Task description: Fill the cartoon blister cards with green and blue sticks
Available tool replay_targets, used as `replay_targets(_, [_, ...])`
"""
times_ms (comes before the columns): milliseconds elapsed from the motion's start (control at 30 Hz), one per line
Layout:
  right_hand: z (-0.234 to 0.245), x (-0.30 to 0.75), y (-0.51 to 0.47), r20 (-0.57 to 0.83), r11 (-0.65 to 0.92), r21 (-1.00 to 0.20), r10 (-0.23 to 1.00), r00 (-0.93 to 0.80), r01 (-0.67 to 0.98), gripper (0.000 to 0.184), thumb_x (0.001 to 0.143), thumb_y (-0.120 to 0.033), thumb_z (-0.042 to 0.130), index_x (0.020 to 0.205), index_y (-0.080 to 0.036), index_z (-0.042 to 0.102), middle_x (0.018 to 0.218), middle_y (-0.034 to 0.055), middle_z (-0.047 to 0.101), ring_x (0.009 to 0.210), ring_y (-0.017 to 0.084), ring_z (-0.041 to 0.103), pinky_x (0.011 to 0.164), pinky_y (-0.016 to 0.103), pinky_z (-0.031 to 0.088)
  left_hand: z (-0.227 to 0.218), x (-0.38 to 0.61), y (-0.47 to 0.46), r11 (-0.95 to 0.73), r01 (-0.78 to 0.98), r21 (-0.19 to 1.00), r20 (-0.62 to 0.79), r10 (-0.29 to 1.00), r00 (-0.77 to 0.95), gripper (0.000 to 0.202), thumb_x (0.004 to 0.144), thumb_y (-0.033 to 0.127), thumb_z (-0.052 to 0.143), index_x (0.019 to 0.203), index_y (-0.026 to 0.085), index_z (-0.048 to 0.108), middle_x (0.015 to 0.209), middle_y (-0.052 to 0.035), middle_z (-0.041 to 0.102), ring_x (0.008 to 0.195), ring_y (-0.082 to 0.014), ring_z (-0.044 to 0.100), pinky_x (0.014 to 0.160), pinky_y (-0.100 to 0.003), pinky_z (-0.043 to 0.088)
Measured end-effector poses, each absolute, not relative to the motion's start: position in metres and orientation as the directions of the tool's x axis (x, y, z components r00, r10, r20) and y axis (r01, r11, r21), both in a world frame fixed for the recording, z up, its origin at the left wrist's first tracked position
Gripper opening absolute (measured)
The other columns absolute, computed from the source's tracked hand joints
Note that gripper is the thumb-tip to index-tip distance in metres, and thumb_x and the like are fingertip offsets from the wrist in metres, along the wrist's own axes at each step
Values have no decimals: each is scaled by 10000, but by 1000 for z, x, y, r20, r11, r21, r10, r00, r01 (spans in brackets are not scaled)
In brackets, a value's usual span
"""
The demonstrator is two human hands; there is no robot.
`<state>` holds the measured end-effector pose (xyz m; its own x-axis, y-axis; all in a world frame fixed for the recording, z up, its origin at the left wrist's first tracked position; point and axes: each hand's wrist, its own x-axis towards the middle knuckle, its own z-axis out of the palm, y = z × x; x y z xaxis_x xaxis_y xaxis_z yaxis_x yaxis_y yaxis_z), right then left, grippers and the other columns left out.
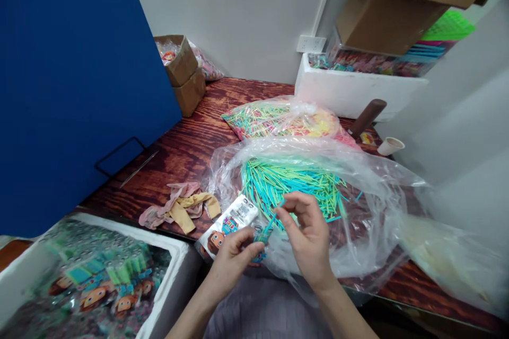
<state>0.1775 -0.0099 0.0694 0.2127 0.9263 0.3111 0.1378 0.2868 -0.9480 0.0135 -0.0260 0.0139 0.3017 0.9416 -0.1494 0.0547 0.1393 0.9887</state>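
My left hand (pixel 235 255) pinches a small clear packet (pixel 262 235) between thumb and fingers. Close beside it, my right hand (pixel 308 235) has thumb and fingertips closed on a thin blue stick (pixel 272 221), whose lower end is at the packet's mouth; whether it is inside I cannot tell. Behind both hands, a large open clear plastic bag (pixel 358 169) holds a heap of thin green and blue sticks (pixel 290 185). Under and beyond my left hand lies a white stack of printed packets (pixel 238 214) with a cartoon face.
At lower left, a white foam box (pixel 175 254) holds filled packets (pixel 99 275). Pink and yellow gloves (pixel 183 209) lie on the wood-patterned table (pixel 167 156). Farther back are another bag of coloured sticks (pixel 274 116), a brown cylinder (pixel 368 116), a paper cup (pixel 391 146) and cardboard boxes (pixel 189 87).
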Motion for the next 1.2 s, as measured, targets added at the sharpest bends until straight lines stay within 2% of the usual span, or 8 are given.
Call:
replay_targets(100, [72,179,-11,353,317,-934,890,287,166,204,890,-217,636,1076,-280,584,951,17,603,852,174,598,783,323,488,16,15,-26,134,52,990,-144,941,305,278,842,432,638,761,168,666,720,-8,577,711,-151,509,652,-231,431])
replay_targets(233, [68,178,-12,392,343,-902,905,164,263,185,905,-188,611,1068,-273,595,938,11,619,853,163,597,801,308,477,16,17,-26,160,21,987,-159,935,317,300,846,461,622,784,175,690,722,-15,601,695,-160,517,632,-239,442])
replay_targets(500, [60,176,-13,273,244,-950,952,138,194,105,922,-214,598,1020,-241,573,903,-3,598,841,151,592,768,285,472,14,17,-22,112,64,992,-128,929,347,337,885,442,579,730,149,642,694,-9,544,688,-141,480,622,-230,393])
replay_targets(733, [68,171,-13,275,352,-823,934,-229,446,126,925,-106,532,863,-208,573,896,14,589,913,178,543,811,315,416,10,14,-23,98,52,994,-110,939,325,318,877,449,586,810,153,678,758,-20,602,736,-157,504,689,-244,417])
replay_targets(800, [68,172,-13,246,350,-827,929,-277,440,105,933,-131,542,879,-210,585,1005,35,596,1026,197,531,892,339,408,10,13,-23,91,48,995,-102,944,315,318,877,445,583,802,152,682,770,-24,617,746,-162,515,698,-248,419])
replay_targets(933, [66,175,-17,215,292,-875,949,-231,387,81,957,-198,545,916,-225,609,1221,51,560,1209,203,477,1014,359,372,14,11,-23,117,52,992,-127,947,294,321,867,445,588,746,157,660,719,-14,595,686,-147,496,642,-235,405])
replay_targets(1067, [65,170,-22,177,294,-863,937,-300,410,122,955,-188,550,866,-221,627,1193,45,590,1192,196,496,1022,352,375,16,8,-18,112,51,992,-121,958,259,321,850,438,606,694,158,626,674,0,558,676,-141,482,629,-227,404])
replay_targets(1200, [63,163,-27,186,294,-883,935,-301,366,86,949,-185,554,975,-233,621,1131,38,613,1107,186,545,967,327,414,18,4,-15,116,44,992,-123,965,230,297,839,431,621,722,159,645,705,-4,582,716,-149,511,665,-231,440])
